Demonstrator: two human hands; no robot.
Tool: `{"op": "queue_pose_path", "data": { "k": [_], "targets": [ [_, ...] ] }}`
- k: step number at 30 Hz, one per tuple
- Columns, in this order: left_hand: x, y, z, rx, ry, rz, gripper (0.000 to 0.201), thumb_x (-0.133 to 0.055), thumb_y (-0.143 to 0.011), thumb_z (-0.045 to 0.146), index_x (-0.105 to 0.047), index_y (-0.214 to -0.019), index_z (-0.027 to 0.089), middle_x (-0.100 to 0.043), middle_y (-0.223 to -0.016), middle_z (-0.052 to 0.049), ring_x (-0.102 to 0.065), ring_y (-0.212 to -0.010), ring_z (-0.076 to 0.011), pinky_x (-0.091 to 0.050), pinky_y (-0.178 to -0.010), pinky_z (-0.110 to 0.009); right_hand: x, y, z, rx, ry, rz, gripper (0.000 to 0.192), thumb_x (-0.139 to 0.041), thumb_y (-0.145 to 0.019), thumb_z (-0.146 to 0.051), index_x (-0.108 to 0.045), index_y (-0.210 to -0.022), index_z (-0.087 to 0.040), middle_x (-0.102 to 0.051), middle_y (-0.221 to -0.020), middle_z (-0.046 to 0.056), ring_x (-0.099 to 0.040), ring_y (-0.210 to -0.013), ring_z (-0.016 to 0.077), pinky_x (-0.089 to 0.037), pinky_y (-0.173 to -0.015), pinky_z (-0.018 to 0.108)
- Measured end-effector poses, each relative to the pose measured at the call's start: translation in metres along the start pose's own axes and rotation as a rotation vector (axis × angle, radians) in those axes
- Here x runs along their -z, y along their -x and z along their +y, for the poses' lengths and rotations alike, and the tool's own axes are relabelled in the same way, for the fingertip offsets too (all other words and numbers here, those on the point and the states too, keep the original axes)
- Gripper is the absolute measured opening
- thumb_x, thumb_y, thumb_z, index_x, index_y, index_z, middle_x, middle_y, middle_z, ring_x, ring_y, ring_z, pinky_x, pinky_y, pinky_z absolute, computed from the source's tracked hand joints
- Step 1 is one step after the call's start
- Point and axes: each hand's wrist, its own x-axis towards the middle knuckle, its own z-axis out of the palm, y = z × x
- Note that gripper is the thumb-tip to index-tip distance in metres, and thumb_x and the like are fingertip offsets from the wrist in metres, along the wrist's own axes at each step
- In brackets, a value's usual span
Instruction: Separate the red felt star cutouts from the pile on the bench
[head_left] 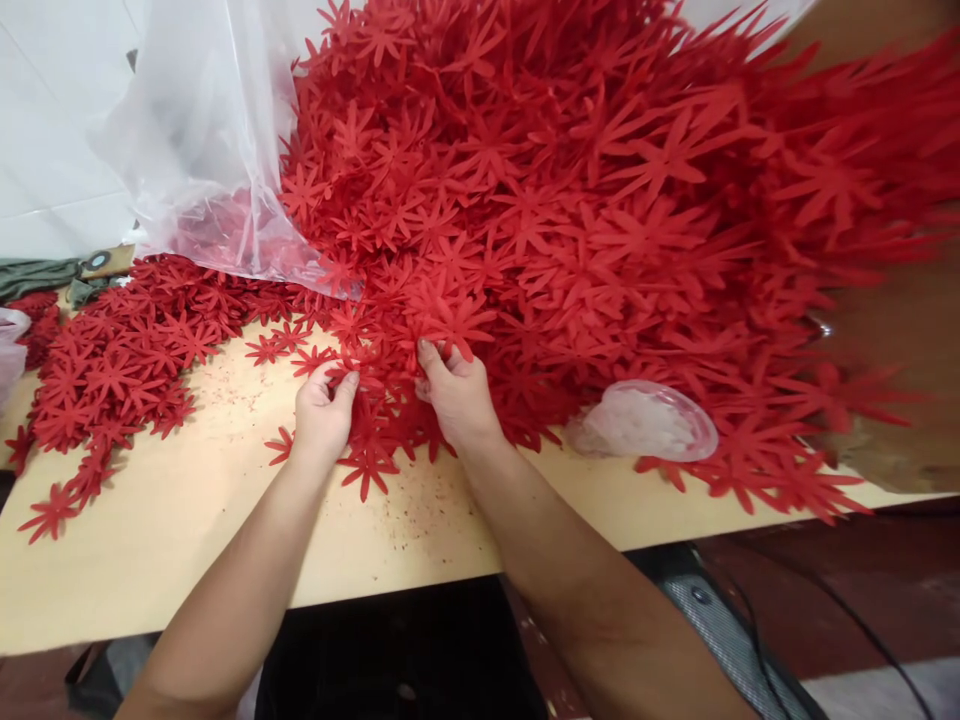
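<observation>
Left hand: our left hand [324,408] lay at the near edge of the pile, fingers curled in and the thumb pressed against them, pinching one or a few red flower cutouts [352,380]; we could not tell how many.
Right hand: our right hand [456,392] sat just beside the left, partly closed, its fingertips [427,352] pressed on a cutout [454,322] at the foot of the heap.
Cutouts: the big heap of red flower shapes [600,200] filled the far and right side of the wooden table [187,520], spilling from a clear plastic bag [202,140] at the back left.
Loose spread: a thinner layer of shapes [112,370] lay on the left, well apart from our hands.
Other things: a clear plastic lid or dish [646,420] lay half buried at the heap's near edge on the right; red crumbs [420,510] dotted the table near our wrists.
Risk, sticking: we judged the thin shapes could cling together, so one pinch might lift several at once.
Risk, slide: we judged that pulling from the foot of so steep a heap could send shapes sliding over the table's near edge.
Risk, tearing: the narrow petals looked easy to bend or tear if tugged while tangled.
</observation>
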Motion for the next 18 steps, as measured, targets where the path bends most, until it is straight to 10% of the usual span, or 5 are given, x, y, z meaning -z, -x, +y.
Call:
{"op": "queue_pose_path", "data": {
  "k": [5, 18],
  "targets": [
    [-0.002, 0.006, 0.006, 0.071, 0.093, -0.077, 0.009, -0.066, -0.070, 0.020, -0.062, -0.078, 0.018, -0.063, -0.064, 0.003, -0.058, -0.062, -0.0105, -0.048, -0.071, -0.025, 0.001, 0.004, 0.002, 0.002, 0.079, -0.096, 0.049, -0.069, -0.068, -0.058, -0.042, -0.053, -0.021, -0.033, -0.044, -0.009, -0.027, -0.041, 0.0049, -0.026, -0.040, 0.021],
    [-0.007, 0.009, -0.002, 0.053, 0.037, -0.078, 0.012, -0.070, -0.069, 0.022, -0.060, -0.073, 0.017, -0.067, -0.074, 0.002, -0.059, -0.070, -0.0098, -0.048, -0.075, -0.024, -0.005, 0.013, 0.000, 0.063, 0.068, -0.210, 0.024, -0.078, -0.064, -0.040, -0.068, -0.073, -0.020, -0.069, -0.079, 0.001, -0.064, -0.080, 0.0154, -0.053, -0.085, 0.032]
  ]
}}
